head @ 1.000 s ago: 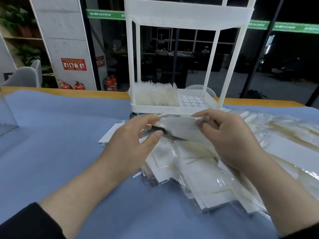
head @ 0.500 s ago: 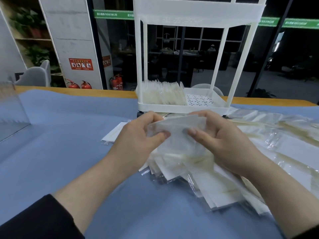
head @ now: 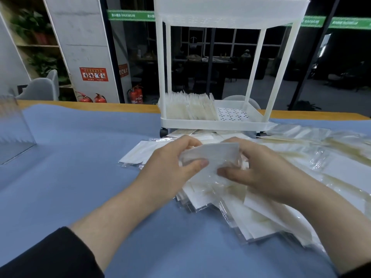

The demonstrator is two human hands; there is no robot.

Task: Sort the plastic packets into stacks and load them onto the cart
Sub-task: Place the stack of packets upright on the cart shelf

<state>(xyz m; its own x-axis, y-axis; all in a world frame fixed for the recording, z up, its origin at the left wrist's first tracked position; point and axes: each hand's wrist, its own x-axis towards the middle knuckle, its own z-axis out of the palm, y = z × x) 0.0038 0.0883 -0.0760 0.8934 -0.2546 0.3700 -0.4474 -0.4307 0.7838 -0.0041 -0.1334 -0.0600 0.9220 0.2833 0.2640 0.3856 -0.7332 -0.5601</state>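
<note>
Now both hands, left (head: 172, 167) and right (head: 261, 173), pinch opposite ends of a packet stack (head: 212, 155) held crosswise above the bench pile (head: 251, 207), with the cart (head: 212, 122) straight ahead, equally near both.

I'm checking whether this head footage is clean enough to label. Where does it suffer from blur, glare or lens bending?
Head view: the shelf plants at upper left are smeared by motion blur; the cart posts splay outward from wide-angle distortion; the loose packets at right show soft glare on their plastic; the left hand, right hand and held stack stay fairly sharp; the background is dark.
</note>
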